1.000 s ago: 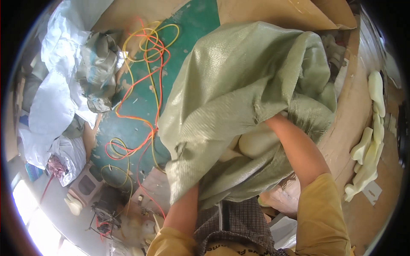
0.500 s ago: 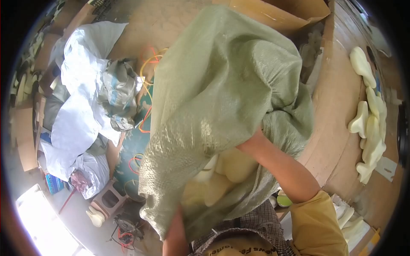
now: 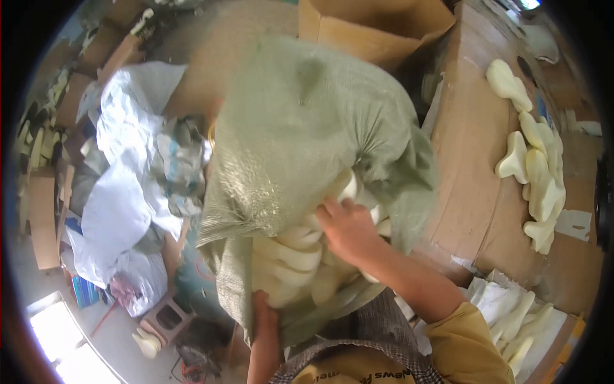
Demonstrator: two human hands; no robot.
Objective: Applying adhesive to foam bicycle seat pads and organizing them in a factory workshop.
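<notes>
A large green woven sack [image 3: 300,128] lies in front of me with its mouth toward me. Inside show several smooth cream foot-shaped pieces [image 3: 291,259], packed against one another. At the sack's mouth my right hand [image 3: 352,233] has its fingers curled on a cream piece [image 3: 346,184] that sticks up beyond them; the grip is partly hidden. My left hand [image 3: 265,312] is closed at the near left edge of the sack, holding the woven cloth, its fingers mostly covered.
Further cream pieces [image 3: 540,173] line a brown cardboard surface [image 3: 470,160] on the right. An open cardboard box [image 3: 377,32] stands at the back. White and grey plastic bags [image 3: 118,198] lie on the left near a hollow block [image 3: 165,319]. More pale pieces [image 3: 521,323] rest at the lower right.
My right hand has come out from under the sack cloth and into view among the pieces. The sack has sunk lower and its mouth gapes wider, showing more pieces.
</notes>
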